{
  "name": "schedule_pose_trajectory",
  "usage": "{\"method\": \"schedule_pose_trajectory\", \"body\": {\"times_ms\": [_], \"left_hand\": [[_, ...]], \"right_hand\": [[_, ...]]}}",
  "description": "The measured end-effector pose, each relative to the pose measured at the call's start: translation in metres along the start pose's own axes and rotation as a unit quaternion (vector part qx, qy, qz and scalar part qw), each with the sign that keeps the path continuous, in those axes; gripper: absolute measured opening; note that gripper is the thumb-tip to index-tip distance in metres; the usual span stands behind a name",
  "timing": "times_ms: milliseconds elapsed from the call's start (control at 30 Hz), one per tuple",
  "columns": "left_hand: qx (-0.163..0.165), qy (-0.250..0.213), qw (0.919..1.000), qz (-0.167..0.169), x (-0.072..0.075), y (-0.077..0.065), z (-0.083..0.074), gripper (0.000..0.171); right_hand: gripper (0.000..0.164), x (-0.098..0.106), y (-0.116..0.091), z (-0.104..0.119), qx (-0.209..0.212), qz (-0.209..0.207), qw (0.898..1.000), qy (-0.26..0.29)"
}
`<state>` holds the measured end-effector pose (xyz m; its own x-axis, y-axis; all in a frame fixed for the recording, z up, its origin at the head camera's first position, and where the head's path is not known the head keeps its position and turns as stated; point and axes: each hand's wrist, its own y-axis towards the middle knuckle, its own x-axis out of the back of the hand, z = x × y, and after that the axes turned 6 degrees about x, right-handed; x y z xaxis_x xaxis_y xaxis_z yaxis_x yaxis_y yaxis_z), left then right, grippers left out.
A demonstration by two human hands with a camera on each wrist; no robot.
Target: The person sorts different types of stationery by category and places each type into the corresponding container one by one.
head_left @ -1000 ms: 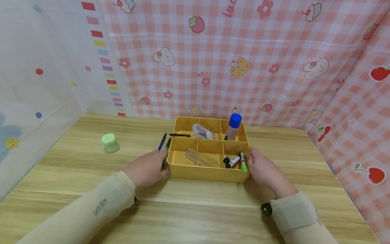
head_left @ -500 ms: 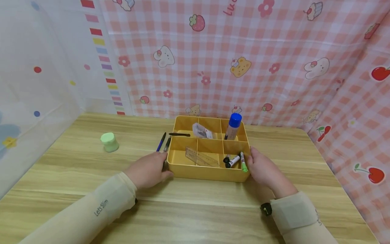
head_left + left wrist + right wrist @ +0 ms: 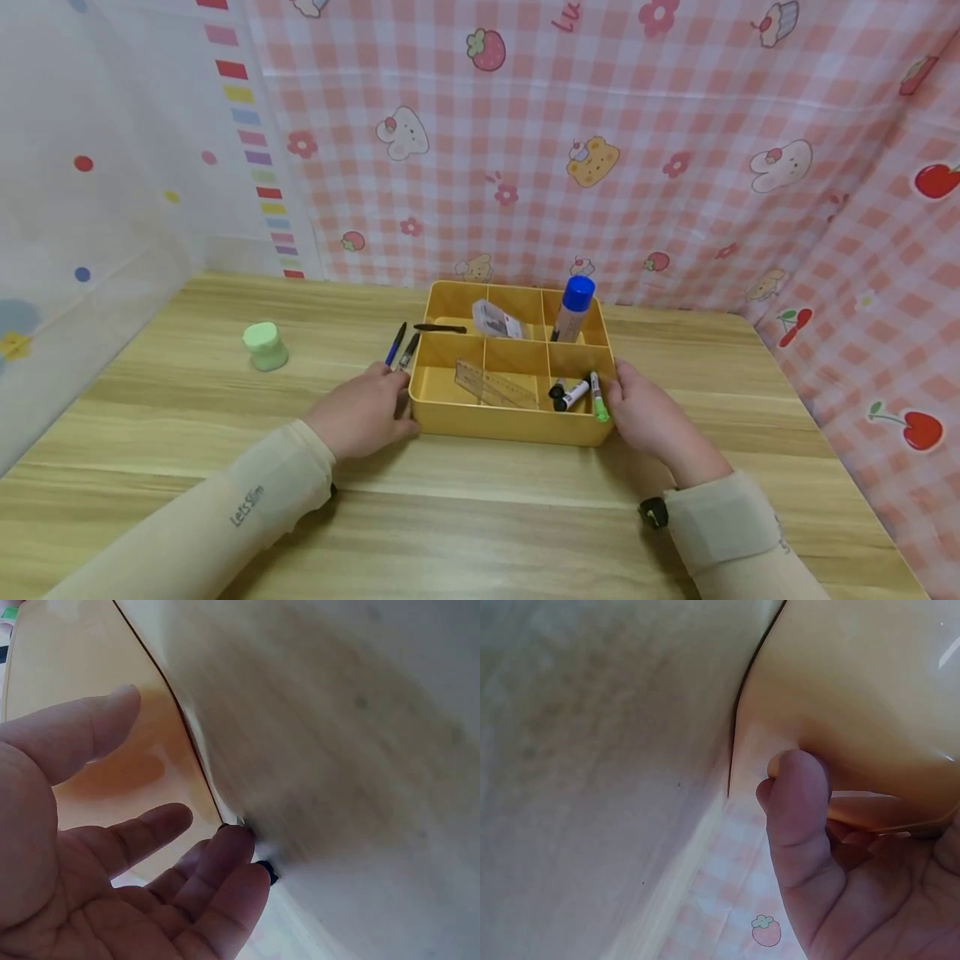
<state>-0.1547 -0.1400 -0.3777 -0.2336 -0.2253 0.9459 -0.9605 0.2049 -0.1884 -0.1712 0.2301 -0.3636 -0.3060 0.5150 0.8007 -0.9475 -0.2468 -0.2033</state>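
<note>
Left hand [image 3: 360, 414]: fingers apart, beside yellow bin [image 3: 510, 422], left wall. Right hand [image 3: 647, 414] touches bin's right wall; can't tell if clamped. Bin's on table [image 3: 480, 533], back edge just behind it, side edges well apart. Left sleeve [image 3: 258, 492], bin's front-left: "Let's Slim".

I have room to pass along the near worktop [image 3: 487, 521], before the yellow organizer [image 3: 513, 423]. At its left, a blue pen [image 3: 396, 344] and black pen [image 3: 408, 352] obstruct; behind, the checked curtain [image 3: 480, 158] blocks.
</note>
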Motion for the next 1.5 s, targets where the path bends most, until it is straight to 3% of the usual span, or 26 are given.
{"method": "schedule_pose_trajectory", "body": {"times_ms": [433, 700, 867, 1067, 1500], "left_hand": [[0.049, -0.022, 0.9984, 0.018, 0.006, 0.011, 0.01, 0.073], [0.036, -0.01, 0.9993, -0.001, 0.01, 0.024, 0.021, 0.042], [0.031, -0.009, 0.9994, -0.011, 0.01, 0.03, 0.023, 0.032], [0.047, -0.017, 0.9987, -0.012, 0.013, 0.033, 0.022, 0.02], [0.087, -0.02, 0.9959, 0.013, 0.018, 0.036, 0.022, 0.012]], "right_hand": [[0.058, 0.002, -0.001, 0.001, 0.007, -0.002, 1.0, -0.014], [0.061, 0.001, -0.001, 0.0, 0.003, -0.001, 1.0, -0.017], [0.059, 0.001, -0.001, 0.0, 0.002, 0.002, 1.0, -0.007], [0.057, 0.001, -0.001, 0.0, 0.011, -0.001, 1.0, -0.01], [0.056, 0.002, -0.002, 0.002, 0.014, -0.006, 1.0, -0.014]]}}
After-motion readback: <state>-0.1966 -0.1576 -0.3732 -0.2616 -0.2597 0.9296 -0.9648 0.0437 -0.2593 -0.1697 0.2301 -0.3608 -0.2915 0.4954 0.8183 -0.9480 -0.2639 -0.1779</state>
